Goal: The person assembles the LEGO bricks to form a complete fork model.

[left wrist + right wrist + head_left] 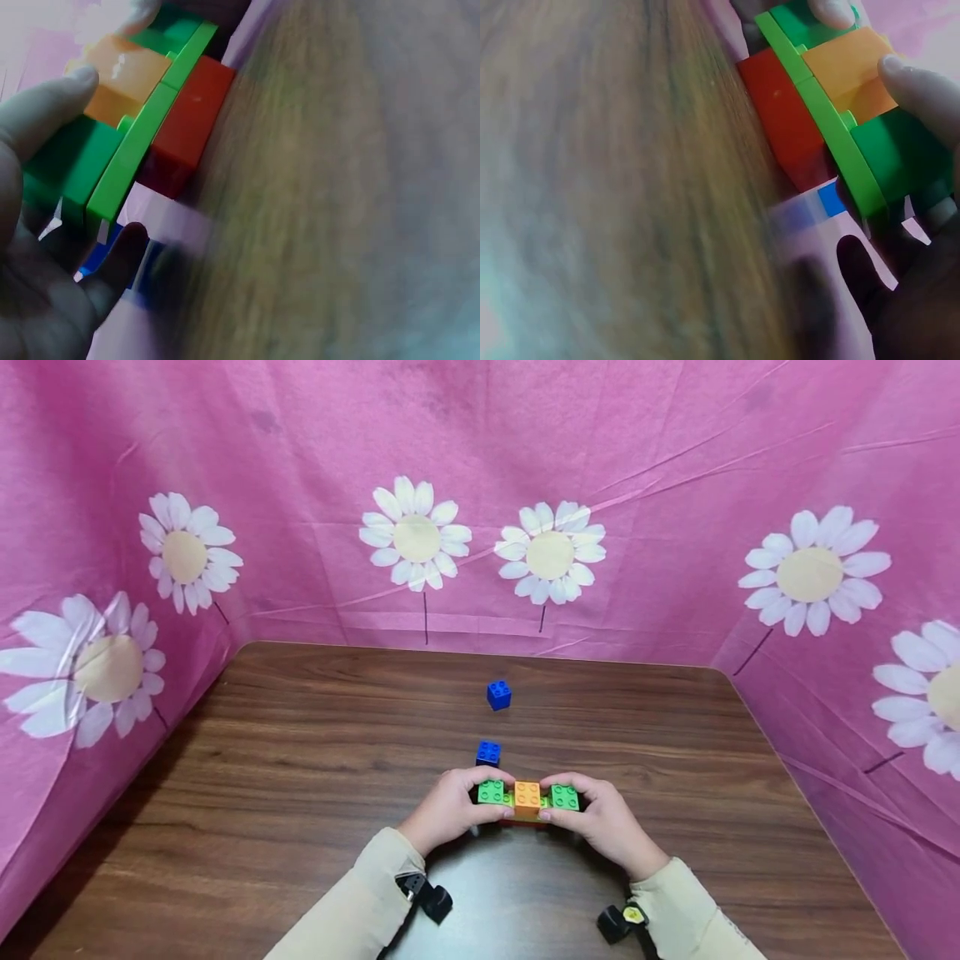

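Between both hands stands a small build of toy bricks: a red brick (191, 124) at the bottom, light green flat bricks (829, 131) across it, and an orange brick (527, 797) on top in the middle. Dark green bricks sit at either end, one on the left (491, 792) and one on the right (564, 797). My left hand (456, 806) grips the left end, thumb near the orange brick. At the right end my right hand (609, 818) holds the build the same way. The red brick's underside is hidden.
A blue brick (489, 752) stands just behind the left hand on the wooden table (337, 735). Farther back is another blue brick (498, 695). Pink cloth (300, 460) with daisies encloses the table's back and sides.
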{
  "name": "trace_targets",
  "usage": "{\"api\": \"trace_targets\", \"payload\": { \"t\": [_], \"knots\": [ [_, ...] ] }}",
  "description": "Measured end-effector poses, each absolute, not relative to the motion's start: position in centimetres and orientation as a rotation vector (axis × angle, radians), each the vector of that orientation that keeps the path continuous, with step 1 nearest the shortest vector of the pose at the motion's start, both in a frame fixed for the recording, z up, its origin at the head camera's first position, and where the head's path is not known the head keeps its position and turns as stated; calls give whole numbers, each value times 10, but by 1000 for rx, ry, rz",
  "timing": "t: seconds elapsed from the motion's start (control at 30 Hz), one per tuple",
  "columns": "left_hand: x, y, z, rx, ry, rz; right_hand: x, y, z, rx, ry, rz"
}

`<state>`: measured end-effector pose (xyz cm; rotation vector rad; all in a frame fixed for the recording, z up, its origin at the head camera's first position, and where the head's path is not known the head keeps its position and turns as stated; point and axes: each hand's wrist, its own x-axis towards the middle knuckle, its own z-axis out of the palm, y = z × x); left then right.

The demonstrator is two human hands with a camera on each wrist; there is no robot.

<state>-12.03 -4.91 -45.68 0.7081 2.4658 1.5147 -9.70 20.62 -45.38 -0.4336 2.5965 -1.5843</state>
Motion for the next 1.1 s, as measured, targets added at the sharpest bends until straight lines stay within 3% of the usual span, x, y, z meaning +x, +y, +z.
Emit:
{"api": "trace_targets", "payload": {
  "t": [1.1],
  "knots": [
    [-118, -37, -463, 650, 2292, 1719, -95, 190, -457, -331, 2407, -1814]
  ]
}}
